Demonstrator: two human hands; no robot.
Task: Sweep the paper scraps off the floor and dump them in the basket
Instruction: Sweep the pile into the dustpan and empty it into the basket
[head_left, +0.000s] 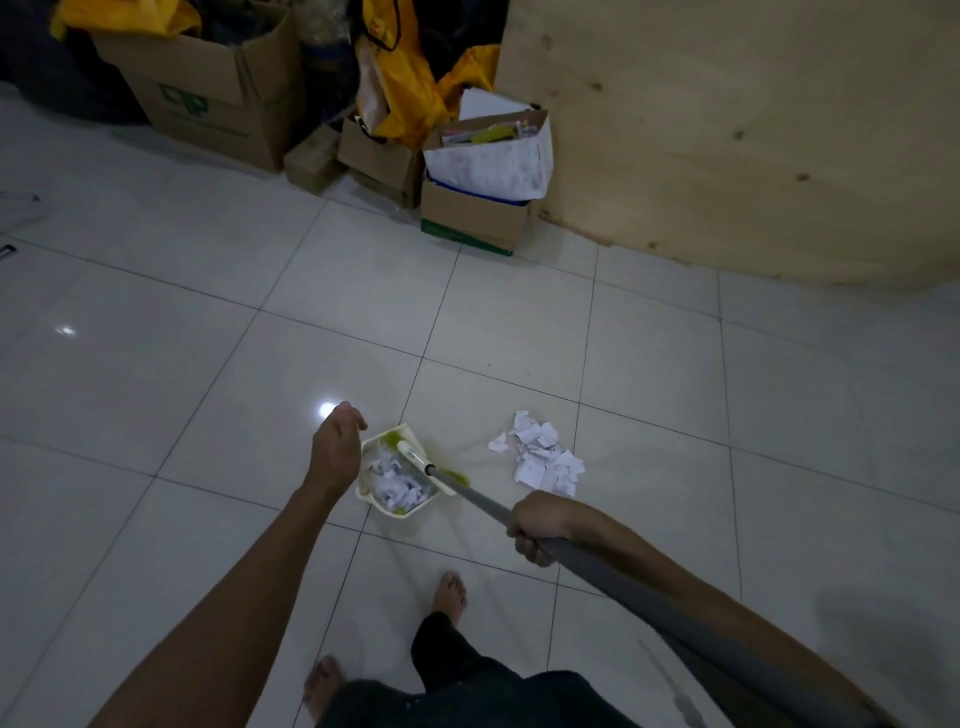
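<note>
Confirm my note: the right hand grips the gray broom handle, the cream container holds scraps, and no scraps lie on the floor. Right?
One part is wrong: the head view shows a pile of scraps on the floor, right of the cream container. The right hand does grip the broom handle.

Right hand gripping broom, basket — scraps beside

You cannot tell whether your left hand grips anything; its fingers curl out of sight beside the dustpan rim. Your right hand covers part of the broom handle, whose upper end runs off the bottom edge. The broom head is blurred. Print on the paper scraps is illegible.
</note>
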